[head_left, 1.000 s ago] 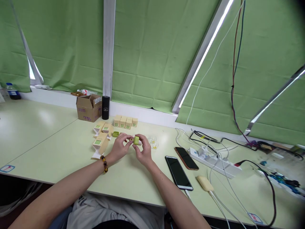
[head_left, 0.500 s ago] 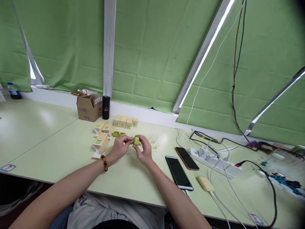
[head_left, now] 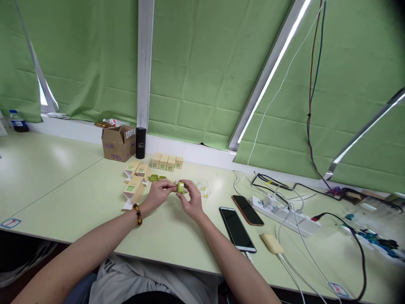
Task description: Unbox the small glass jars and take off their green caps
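My right hand (head_left: pixel 190 199) grips a small green case (head_left: pixel 180 187) between thumb and fingers, above the table. At its left side, my left hand (head_left: pixel 160 191) is pinched closed, its fingertips touching or very near the case. What the left fingertips hold, if anything, is too small to make out. Just behind my left hand lie green open cases (head_left: pixel 154 177). A clear plastic tray (head_left: pixel 204 189) with small yellow bits sits to the right, partly behind my right hand. Opened beige cartons (head_left: pixel 133 191) with green labels lie left of my left hand.
Several closed small cartons (head_left: pixel 167 162) form a row at the back, near a black flask (head_left: pixel 141 143) and a cardboard box (head_left: pixel 118 143). On the right are two phones (head_left: pixel 238 229), a cream-coloured charging device (head_left: pixel 272 243), a power strip (head_left: pixel 286 215) and tangled cables.
The green case has turned slightly in my right fingers, and a lighter band now shows on it. Both hands stay in nearly the same place.
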Demonstrator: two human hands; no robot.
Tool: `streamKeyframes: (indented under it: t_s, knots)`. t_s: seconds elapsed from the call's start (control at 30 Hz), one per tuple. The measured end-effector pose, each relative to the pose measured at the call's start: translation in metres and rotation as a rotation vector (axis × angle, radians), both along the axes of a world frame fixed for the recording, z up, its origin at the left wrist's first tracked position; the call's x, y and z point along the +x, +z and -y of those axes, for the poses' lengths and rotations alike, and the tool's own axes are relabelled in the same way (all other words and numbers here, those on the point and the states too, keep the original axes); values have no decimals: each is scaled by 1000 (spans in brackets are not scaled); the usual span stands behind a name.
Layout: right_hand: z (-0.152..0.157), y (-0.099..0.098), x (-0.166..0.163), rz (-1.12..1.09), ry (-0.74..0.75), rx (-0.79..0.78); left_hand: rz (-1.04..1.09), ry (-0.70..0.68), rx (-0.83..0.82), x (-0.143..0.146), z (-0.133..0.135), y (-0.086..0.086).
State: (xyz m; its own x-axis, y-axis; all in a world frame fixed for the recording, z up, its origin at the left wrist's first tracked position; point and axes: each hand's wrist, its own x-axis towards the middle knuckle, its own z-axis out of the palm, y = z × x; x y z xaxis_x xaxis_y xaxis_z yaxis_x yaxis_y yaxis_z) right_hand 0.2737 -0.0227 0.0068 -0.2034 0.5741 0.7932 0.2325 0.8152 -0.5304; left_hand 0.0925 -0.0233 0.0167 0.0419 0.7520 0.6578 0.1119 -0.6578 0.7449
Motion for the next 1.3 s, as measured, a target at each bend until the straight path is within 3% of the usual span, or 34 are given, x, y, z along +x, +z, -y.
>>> streamKeyframes:
  t_s: [0.27, 0.6, 0.73, 0.97, 1.3]
  knots:
    - [-5, 1, 0, -5, -122, 27, -181, 141, 116, -1, 7, 4]
    - [-11, -6, -2, -61, -71, -99, -337, 301, 406, -3, 8, 6]
    - [-5, -2, -1, -82, 5, -127, -313, 261, 282, -5, 6, 5]
    - [2, 8, 5, -85, 146, -88, -269, -99, 74, -6, -3, -4]
    - [3, 10, 6, -52, 91, -33, -219, -30, -30, 1, 2, -1]
